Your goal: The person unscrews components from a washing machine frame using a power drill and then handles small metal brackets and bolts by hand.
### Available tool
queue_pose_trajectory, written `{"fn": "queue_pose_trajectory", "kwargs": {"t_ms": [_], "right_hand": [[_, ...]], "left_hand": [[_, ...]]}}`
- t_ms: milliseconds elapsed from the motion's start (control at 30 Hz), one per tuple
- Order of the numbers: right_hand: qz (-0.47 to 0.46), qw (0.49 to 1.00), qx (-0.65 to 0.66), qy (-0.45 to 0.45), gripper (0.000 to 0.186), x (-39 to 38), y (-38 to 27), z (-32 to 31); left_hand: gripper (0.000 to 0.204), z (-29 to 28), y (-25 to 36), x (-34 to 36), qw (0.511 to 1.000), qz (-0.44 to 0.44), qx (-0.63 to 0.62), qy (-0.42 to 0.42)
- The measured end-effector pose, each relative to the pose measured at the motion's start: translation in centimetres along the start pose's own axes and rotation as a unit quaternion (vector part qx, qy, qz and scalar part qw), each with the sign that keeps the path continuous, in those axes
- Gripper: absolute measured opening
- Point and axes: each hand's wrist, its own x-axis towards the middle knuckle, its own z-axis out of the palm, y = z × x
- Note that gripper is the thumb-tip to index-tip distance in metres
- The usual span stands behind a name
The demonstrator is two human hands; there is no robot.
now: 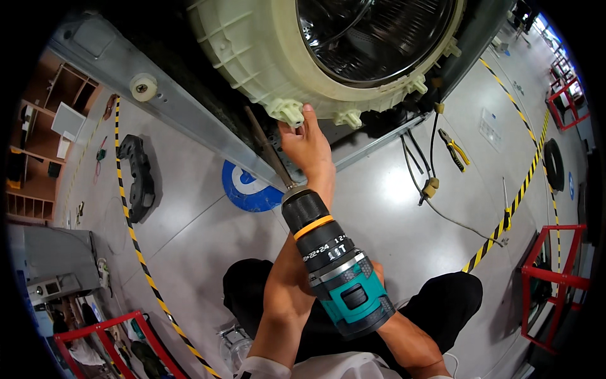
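My left hand (305,142) reaches up to a pale plastic tub (248,50), its curled fingers pinching a lug (288,112) on the lower rim. The tub surrounds a shiny metal drum (372,35) inside a metal frame (113,69). My right hand (386,325) grips a teal and black cordless drill (352,294) from beneath, its fingers mostly hidden by the tool. The drill's long shaft (271,151) points up to the left of my left hand, its tip against the dark area below the tub.
Pliers (453,150), cables with connectors (431,188) and a screwdriver (505,208) lie on the floor (177,265) to the right. A dark curved weight (139,177) lies left. Red metal stands (555,278) and wooden shelving (44,126) stand at the sides. My knees (454,294) are below.
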Motion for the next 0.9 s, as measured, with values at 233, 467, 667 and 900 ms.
{"fn": "queue_pose_trajectory", "kwargs": {"t_ms": [233, 467, 667, 900], "right_hand": [[0.016, 1.0, -0.01, -0.005, 0.02, 0.1, -0.7, -0.2], [0.036, 0.999, 0.0, 0.024, 0.018, -2.5, 0.3, -1.7], [0.1, 0.995, -0.001, 0.019, 0.015, -6.3, 3.7, -1.3], [0.04, 0.998, -0.044, 0.02, 0.013, -7.6, 3.7, -1.7]], "left_hand": [[0.035, -0.1, 0.2, -0.1, 1.0, -0.004, 0.002, 0.006], [0.041, 0.5, -0.8, -1.1, 0.999, -0.043, 0.0, -0.017], [0.041, -0.4, -0.3, 0.2, 1.0, -0.007, -0.005, -0.019], [0.037, -0.6, -0.2, 0.2, 1.0, -0.01, -0.02, -0.013]]}}
